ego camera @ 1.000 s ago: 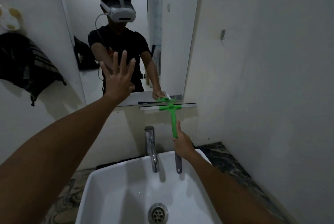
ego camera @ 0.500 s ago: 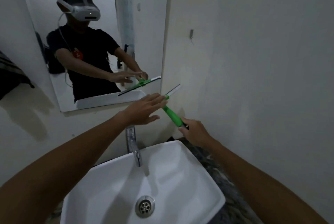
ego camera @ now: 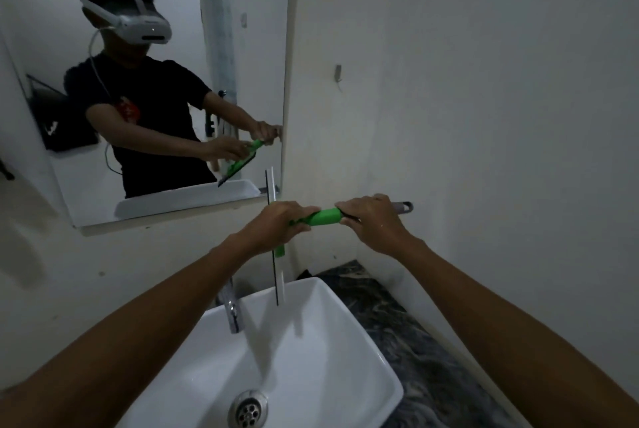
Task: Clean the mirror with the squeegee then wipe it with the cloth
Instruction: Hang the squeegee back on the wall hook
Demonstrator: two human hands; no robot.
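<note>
- The squeegee (ego camera: 323, 217) is being held in the air above the back of the sink (ego camera: 345, 334), in front of the wall and off the mirror (ego camera: 242, 47).
- Its green handle is lying roughly level, running left to right between the two hands.
- Its blade (ego camera: 276, 275) is standing close to upright, with the top end crossing the mirror's lower right corner and the bottom end hanging over the sink's back rim.
- The left hand (ego camera: 278, 225) is gripping the squeegee where the handle is meeting the blade, fingers curled over the green part.
- The right hand (ego camera: 375, 222) is grasping the far end of the handle, fingers wrapped around it, with a grey hanging loop (ego camera: 404, 207) sticking out past the knuckles.
- The tap (ego camera: 231, 306) is standing at the back of the sink, just left of the blade's lower end and apart from it.
- The mirror is reflecting the person wearing a white headset and a dark shirt, with both hands on the squeegee.
- A dark marbled counter (ego camera: 415, 341) is running along the right of the sink.
- A small hook (ego camera: 337, 73) is sitting on the wall to the right of the mirror.
- The cloth is not recognisable anywhere in view.
</note>
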